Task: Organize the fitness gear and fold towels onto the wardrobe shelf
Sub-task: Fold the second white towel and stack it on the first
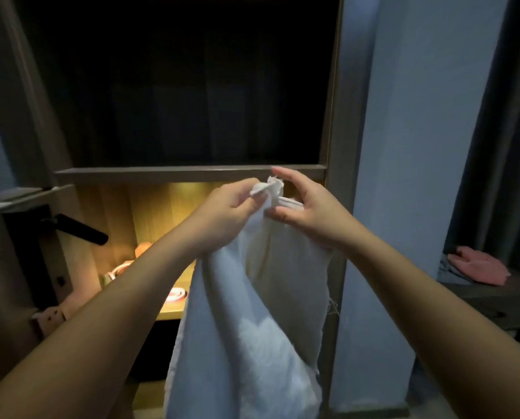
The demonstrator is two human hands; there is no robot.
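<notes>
A white towel (252, 313) hangs in front of the open wardrobe, held up by its top corners. My left hand (225, 213) pinches one corner of it between thumb and fingers. My right hand (307, 210) holds the neighbouring edge, its thumb under the cloth and its fingers partly spread above. The two hands are close together, just below the dark wardrobe shelf (189, 172). The towel's lower part drops out of the frame.
Below the shelf a lit wooden compartment (150, 213) holds pink and white fitness items (178, 293). A black door handle (80, 229) juts out at the left. At the right, a dark side table (494, 297) bears a pink cloth (476, 264) and a grey one.
</notes>
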